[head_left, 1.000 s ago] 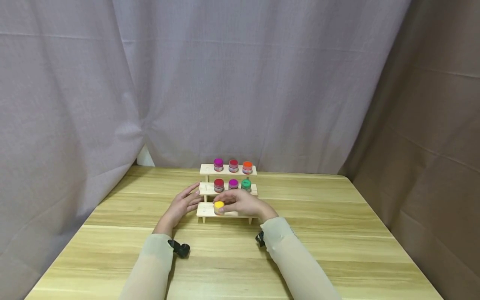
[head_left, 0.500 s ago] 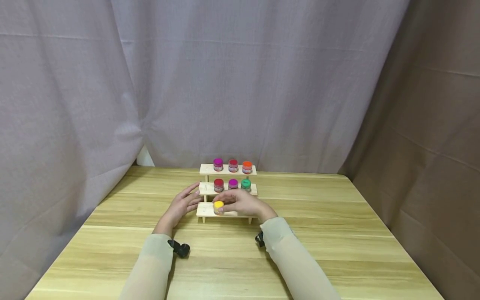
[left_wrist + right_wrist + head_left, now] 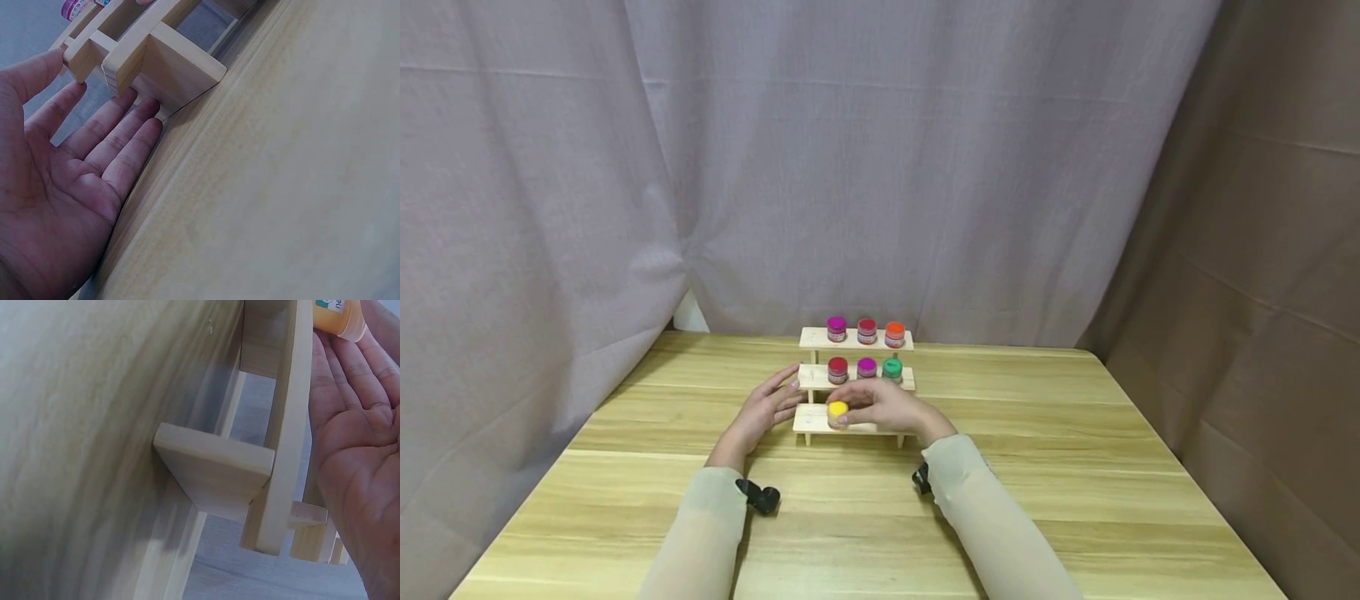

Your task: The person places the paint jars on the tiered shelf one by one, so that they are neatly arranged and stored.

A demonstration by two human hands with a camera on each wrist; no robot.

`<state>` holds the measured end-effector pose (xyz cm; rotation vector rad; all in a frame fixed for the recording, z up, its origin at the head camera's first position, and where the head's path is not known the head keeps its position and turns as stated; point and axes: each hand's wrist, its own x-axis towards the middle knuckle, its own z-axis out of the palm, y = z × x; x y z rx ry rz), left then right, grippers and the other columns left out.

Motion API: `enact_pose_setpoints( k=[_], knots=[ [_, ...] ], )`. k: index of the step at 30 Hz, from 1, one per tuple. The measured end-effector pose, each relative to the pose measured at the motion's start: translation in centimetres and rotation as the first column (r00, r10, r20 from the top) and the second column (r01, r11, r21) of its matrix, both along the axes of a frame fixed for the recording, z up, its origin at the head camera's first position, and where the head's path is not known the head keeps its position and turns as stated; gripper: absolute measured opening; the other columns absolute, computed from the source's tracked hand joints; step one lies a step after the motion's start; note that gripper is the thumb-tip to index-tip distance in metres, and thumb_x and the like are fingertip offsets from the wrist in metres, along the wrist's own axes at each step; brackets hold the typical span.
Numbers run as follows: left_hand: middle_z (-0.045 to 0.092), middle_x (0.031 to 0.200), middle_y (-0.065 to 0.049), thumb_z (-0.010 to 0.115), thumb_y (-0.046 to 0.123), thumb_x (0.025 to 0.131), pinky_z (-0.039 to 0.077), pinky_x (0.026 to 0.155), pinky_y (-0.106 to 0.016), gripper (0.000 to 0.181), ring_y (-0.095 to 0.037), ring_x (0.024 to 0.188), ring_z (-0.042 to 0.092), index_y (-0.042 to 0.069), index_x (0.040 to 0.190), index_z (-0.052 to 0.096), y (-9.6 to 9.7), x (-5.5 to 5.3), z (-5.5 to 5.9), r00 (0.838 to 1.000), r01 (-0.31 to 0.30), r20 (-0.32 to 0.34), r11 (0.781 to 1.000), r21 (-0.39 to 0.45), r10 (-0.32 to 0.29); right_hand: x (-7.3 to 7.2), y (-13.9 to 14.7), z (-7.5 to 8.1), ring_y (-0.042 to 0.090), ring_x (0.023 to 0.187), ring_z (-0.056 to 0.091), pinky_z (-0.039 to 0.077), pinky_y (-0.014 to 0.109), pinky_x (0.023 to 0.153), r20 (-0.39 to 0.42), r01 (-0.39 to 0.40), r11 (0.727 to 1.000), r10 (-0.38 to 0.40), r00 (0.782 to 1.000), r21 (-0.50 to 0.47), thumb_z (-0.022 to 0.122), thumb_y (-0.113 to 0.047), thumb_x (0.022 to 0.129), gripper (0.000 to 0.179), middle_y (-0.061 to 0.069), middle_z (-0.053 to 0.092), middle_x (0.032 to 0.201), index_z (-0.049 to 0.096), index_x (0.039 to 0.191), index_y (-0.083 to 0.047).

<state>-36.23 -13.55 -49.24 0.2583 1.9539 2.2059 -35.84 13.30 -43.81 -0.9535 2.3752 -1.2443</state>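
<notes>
A three-tier wooden display stand [image 3: 808,419] stands near the table's far edge. My right hand [image 3: 886,405] pinches a small paint jar [image 3: 837,415] with a yellow lid between thumb and fingers, right at the bottom shelf, left of its middle. In the right wrist view the jar's [image 3: 340,317] orange-yellow side and label show at the fingertips. My left hand [image 3: 765,414] is at the stand's left end with fingers spread and nearly straight. In the left wrist view its fingertips [image 3: 128,99] meet the ends of the shelves, and the palm holds nothing.
The middle shelf bears a red jar [image 3: 837,372], a magenta jar [image 3: 867,367] and a green jar [image 3: 892,369]. On the top shelf are a purple jar [image 3: 837,329], a red-lidded jar [image 3: 867,332] and an orange jar [image 3: 894,335]. Grey curtain [image 3: 880,167] hangs behind the wooden table [image 3: 850,533].
</notes>
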Motion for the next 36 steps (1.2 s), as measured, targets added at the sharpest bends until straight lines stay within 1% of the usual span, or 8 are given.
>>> enact_pose_setpoints(
  k=[4, 6, 11, 15, 21, 25, 29, 36],
  knots=[
    [0.043, 0.152, -0.022, 0.059, 0.035, 0.102, 0.052, 0.101, -0.035, 0.061, -0.034, 0.128, 0.055, 0.02, 0.157, 0.037, -0.1, -0.1, -0.1, 1.0, 0.002, -0.003, 1.0, 0.0, -0.002, 0.1, 0.1, 0.1, 0.012, 0.12, 0.061, 0.047, 0.036, 0.106, 0.014, -0.01, 1.0, 0.01, 1.0, -0.018, 0.075, -0.025, 0.093, 0.034, -0.01, 0.069, 0.124, 0.068, 0.126, -0.021],
    [0.043, 0.152, -0.022, 0.059, 0.036, 0.102, 0.051, 0.102, -0.036, 0.061, -0.034, 0.128, 0.055, 0.02, 0.157, 0.037, -0.1, -0.1, -0.2, 1.0, 0.004, -0.006, 1.0, -0.007, -0.004, 0.2, 0.2, 0.1, 0.012, 0.12, 0.061, 0.047, 0.036, 0.106, 0.019, -0.007, 1.0, 0.008, 1.0, -0.019, 0.075, -0.026, 0.093, 0.035, -0.01, 0.068, 0.125, 0.068, 0.127, -0.021],
    [0.042, 0.153, -0.022, 0.058, 0.037, 0.103, 0.05, 0.104, -0.037, 0.061, -0.036, 0.13, 0.053, 0.02, 0.158, 0.036, 0.0, 0.0, -0.3, 1.0, 0.005, -0.014, 1.0, -0.018, -0.006, 0.6, 1.0, 0.2, 0.013, 0.12, 0.062, 0.048, 0.035, 0.106, 0.035, 0.021, 1.0, -0.02, 0.999, -0.014, 0.073, -0.027, 0.095, 0.034, -0.007, 0.068, 0.126, 0.067, 0.127, -0.021],
    [0.042, 0.153, -0.022, 0.058, 0.036, 0.103, 0.049, 0.105, -0.038, 0.061, -0.036, 0.131, 0.052, 0.019, 0.157, 0.036, 0.1, 0.0, -0.2, 1.0, 0.006, -0.016, 1.0, -0.015, -0.006, 0.8, 2.0, 0.2, 0.015, 0.12, 0.062, 0.049, 0.034, 0.105, 0.037, 0.039, 0.999, -0.039, 0.999, -0.013, 0.071, -0.022, 0.096, 0.033, -0.004, 0.068, 0.128, 0.067, 0.128, -0.018],
    [0.042, 0.153, -0.023, 0.059, 0.035, 0.103, 0.05, 0.103, -0.037, 0.061, -0.037, 0.131, 0.053, 0.019, 0.157, 0.037, 0.1, 0.0, -0.1, 1.0, -0.001, -0.007, 1.0, -0.004, 0.001, 1.2, 3.9, -0.4, 0.019, 0.121, 0.062, 0.051, 0.033, 0.103, 0.081, 0.036, 0.996, -0.03, 0.996, -0.077, 0.071, -0.019, 0.096, 0.036, 0.005, 0.068, 0.129, 0.066, 0.13, -0.011],
    [0.043, 0.152, -0.023, 0.06, 0.036, 0.102, 0.052, 0.101, -0.036, 0.06, -0.036, 0.129, 0.054, 0.02, 0.157, 0.038, 0.1, -0.2, -0.2, 1.0, -0.008, -0.002, 1.0, -0.002, 0.008, 1.2, 5.5, -0.9, 0.021, 0.122, 0.062, 0.051, 0.032, 0.102, 0.093, 0.035, 0.991, -0.024, 0.995, -0.125, 0.072, -0.021, 0.095, 0.036, 0.007, 0.067, 0.13, 0.065, 0.13, -0.011],
    [0.043, 0.152, -0.023, 0.059, 0.036, 0.102, 0.052, 0.101, -0.035, 0.061, -0.036, 0.129, 0.055, 0.019, 0.157, 0.038, 0.1, -0.2, -0.2, 1.0, -0.009, -0.004, 1.0, -0.007, 0.009, 1.5, 7.3, -1.1, 0.022, 0.122, 0.062, 0.05, 0.031, 0.103, 0.081, 0.047, 0.989, -0.035, 0.996, -0.142, 0.071, -0.023, 0.096, 0.037, 0.007, 0.067, 0.13, 0.065, 0.131, -0.012],
    [0.041, 0.153, -0.023, 0.058, 0.035, 0.103, 0.052, 0.101, -0.034, 0.061, -0.036, 0.13, 0.053, 0.018, 0.158, 0.036, 0.1, -0.1, -0.3, 1.0, -0.004, -0.004, 1.0, -0.01, 0.004, 1.7, 10.1, -1.1, 0.028, 0.123, 0.062, 0.051, 0.031, 0.102, 0.065, 0.076, 0.981, -0.066, 0.996, -0.179, 0.071, -0.02, 0.096, 0.04, 0.015, 0.064, 0.133, 0.062, 0.134, -0.008]
  ],
)
